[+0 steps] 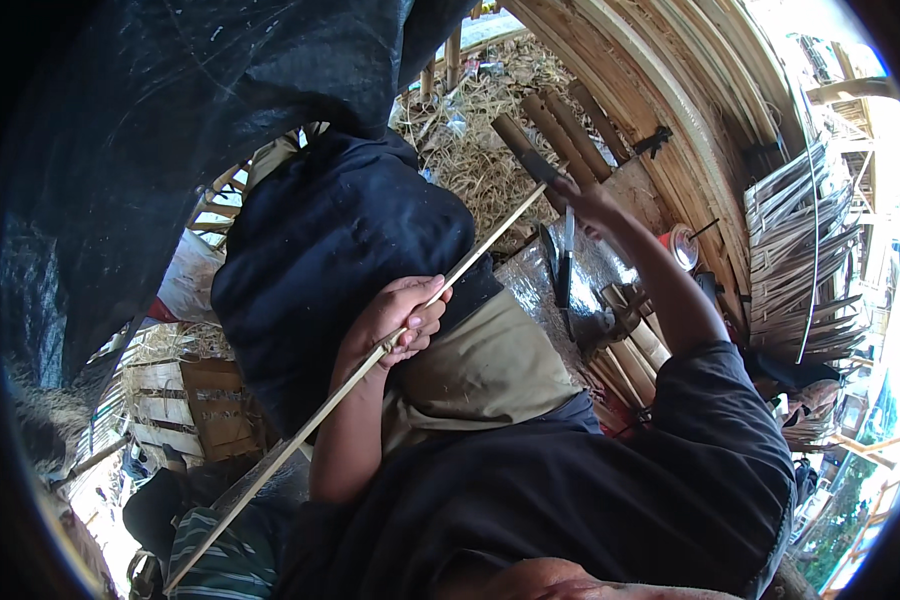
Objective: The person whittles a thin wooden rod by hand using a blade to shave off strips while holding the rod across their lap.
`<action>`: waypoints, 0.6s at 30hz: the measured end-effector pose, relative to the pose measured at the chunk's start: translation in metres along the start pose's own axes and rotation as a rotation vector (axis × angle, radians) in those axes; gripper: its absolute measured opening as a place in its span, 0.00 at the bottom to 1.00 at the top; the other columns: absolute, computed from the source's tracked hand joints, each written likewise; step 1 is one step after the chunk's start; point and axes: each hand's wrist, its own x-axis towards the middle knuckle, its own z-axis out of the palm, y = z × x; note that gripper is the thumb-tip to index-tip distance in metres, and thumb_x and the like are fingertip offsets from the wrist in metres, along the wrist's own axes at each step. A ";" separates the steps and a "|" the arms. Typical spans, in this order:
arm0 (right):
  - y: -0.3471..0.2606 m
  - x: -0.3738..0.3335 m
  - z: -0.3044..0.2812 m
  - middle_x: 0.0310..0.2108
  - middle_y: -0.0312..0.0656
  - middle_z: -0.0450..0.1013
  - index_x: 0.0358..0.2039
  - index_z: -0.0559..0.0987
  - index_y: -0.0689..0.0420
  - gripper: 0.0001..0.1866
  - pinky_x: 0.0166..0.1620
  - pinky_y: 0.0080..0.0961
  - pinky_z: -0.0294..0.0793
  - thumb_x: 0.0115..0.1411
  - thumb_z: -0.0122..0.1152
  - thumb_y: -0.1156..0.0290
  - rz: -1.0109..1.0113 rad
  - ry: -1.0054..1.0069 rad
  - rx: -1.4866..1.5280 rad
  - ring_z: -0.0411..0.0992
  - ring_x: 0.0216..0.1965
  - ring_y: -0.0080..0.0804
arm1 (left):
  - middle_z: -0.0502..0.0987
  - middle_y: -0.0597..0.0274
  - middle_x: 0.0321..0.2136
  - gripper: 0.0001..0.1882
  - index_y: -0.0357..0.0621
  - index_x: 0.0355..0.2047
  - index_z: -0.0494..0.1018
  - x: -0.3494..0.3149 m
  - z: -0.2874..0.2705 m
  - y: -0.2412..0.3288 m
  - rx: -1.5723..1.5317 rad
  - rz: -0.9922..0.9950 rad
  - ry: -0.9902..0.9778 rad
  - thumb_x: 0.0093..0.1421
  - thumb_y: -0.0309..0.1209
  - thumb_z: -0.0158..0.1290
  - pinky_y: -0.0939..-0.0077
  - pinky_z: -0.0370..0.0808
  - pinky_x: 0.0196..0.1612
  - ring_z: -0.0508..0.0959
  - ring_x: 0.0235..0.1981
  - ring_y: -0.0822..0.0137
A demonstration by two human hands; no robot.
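Note:
A long thin pale bamboo strip (345,388) runs slantwise from the lower left to the upper right, across my lap. My left hand (402,318) is closed around its middle, with the fingers curled over it. Out to the right, my right hand (588,207) is at the strip's far end with bent fingers. A dark flat piece (540,166) touches those fingers; whether it is a blade cannot be made out. Just below the right hand lies a knife (565,275) with a black handle and a bright blade. A dark blue cloth (345,225) covers my legs.
Brown bamboo pieces (560,130) lie beyond my right hand, over straw and shavings (450,150). Long split slats (690,90) curve along the right, beside a bundle of thin strips (800,260). A red-and-silver can (680,247) stands near my right forearm. Black sheeting (170,130) hangs at left.

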 end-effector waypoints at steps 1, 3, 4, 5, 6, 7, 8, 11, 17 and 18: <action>0.006 0.006 -0.003 0.12 0.39 0.67 0.24 0.76 0.64 0.40 0.21 0.28 0.72 0.63 0.46 0.32 0.011 -0.002 0.007 0.68 0.12 0.30 | 0.60 0.77 0.11 0.14 0.41 0.33 0.68 0.001 0.001 0.000 -0.010 -0.005 0.001 0.72 0.37 0.43 0.91 0.57 0.06 0.59 0.06 0.86; 0.011 0.024 -0.010 0.12 0.38 0.65 0.25 0.76 0.62 0.40 0.20 0.28 0.71 0.62 0.46 0.31 -0.033 0.030 0.081 0.68 0.14 0.29 | 0.61 0.77 0.11 0.14 0.41 0.33 0.69 -0.001 0.002 0.000 -0.024 -0.010 0.010 0.72 0.37 0.43 0.91 0.57 0.06 0.59 0.06 0.86; -0.001 0.004 0.000 0.12 0.38 0.63 0.21 0.74 0.61 0.40 0.18 0.29 0.68 0.62 0.45 0.30 -0.096 0.055 0.019 0.68 0.15 0.28 | 0.60 0.77 0.10 0.13 0.40 0.34 0.68 -0.001 0.000 0.001 -0.026 -0.015 0.019 0.72 0.36 0.41 0.91 0.57 0.05 0.58 0.05 0.86; -0.008 -0.002 0.002 0.12 0.38 0.63 0.21 0.74 0.61 0.40 0.18 0.29 0.68 0.62 0.45 0.30 -0.094 0.046 0.018 0.68 0.15 0.28 | 0.59 0.77 0.10 0.14 0.39 0.34 0.68 -0.001 0.000 -0.001 -0.030 -0.032 0.024 0.73 0.34 0.40 0.92 0.58 0.04 0.58 0.04 0.86; -0.012 -0.005 0.004 0.12 0.38 0.63 0.20 0.73 0.61 0.41 0.18 0.30 0.69 0.62 0.45 0.29 -0.055 -0.068 0.028 0.69 0.15 0.29 | 0.59 0.77 0.10 0.14 0.39 0.35 0.68 0.001 0.001 0.002 -0.047 -0.024 0.036 0.73 0.34 0.39 0.92 0.58 0.04 0.58 0.04 0.86; -0.010 -0.008 0.003 0.12 0.39 0.63 0.18 0.72 0.61 0.41 0.18 0.30 0.69 0.61 0.45 0.29 -0.010 -0.174 0.041 0.69 0.15 0.30 | 0.59 0.77 0.10 0.14 0.39 0.35 0.68 0.003 0.003 0.006 -0.060 -0.020 0.039 0.73 0.34 0.39 0.92 0.57 0.04 0.58 0.04 0.86; -0.006 0.002 0.000 0.13 0.39 0.65 0.16 0.71 0.62 0.42 0.18 0.29 0.69 0.61 0.45 0.29 -0.044 -0.175 0.016 0.68 0.15 0.30 | 0.59 0.77 0.10 0.14 0.39 0.35 0.68 0.002 0.005 0.006 -0.063 -0.020 0.049 0.73 0.34 0.39 0.92 0.57 0.04 0.58 0.04 0.86; -0.005 0.015 -0.004 0.13 0.38 0.64 0.18 0.72 0.62 0.42 0.19 0.26 0.67 0.62 0.44 0.30 -0.039 0.017 0.063 0.65 0.15 0.28 | 0.59 0.77 0.10 0.13 0.39 0.35 0.68 0.000 -0.003 0.002 -0.059 -0.016 0.011 0.73 0.34 0.39 0.92 0.57 0.05 0.58 0.04 0.86; -0.015 -0.016 0.007 0.11 0.37 0.63 0.15 0.73 0.58 0.42 0.19 0.30 0.69 0.60 0.46 0.27 -0.082 -0.079 0.011 0.64 0.12 0.29 | 0.59 0.77 0.10 0.14 0.38 0.35 0.68 0.003 0.002 0.001 -0.065 -0.005 0.046 0.73 0.34 0.39 0.92 0.57 0.05 0.58 0.04 0.86; -0.008 -0.003 -0.003 0.14 0.40 0.67 0.23 0.76 0.61 0.41 0.20 0.31 0.70 0.60 0.47 0.28 -0.061 -0.019 -0.010 0.67 0.14 0.30 | 0.59 0.77 0.10 0.14 0.38 0.35 0.68 0.003 0.003 0.003 -0.057 -0.003 0.037 0.73 0.34 0.39 0.92 0.57 0.05 0.58 0.04 0.86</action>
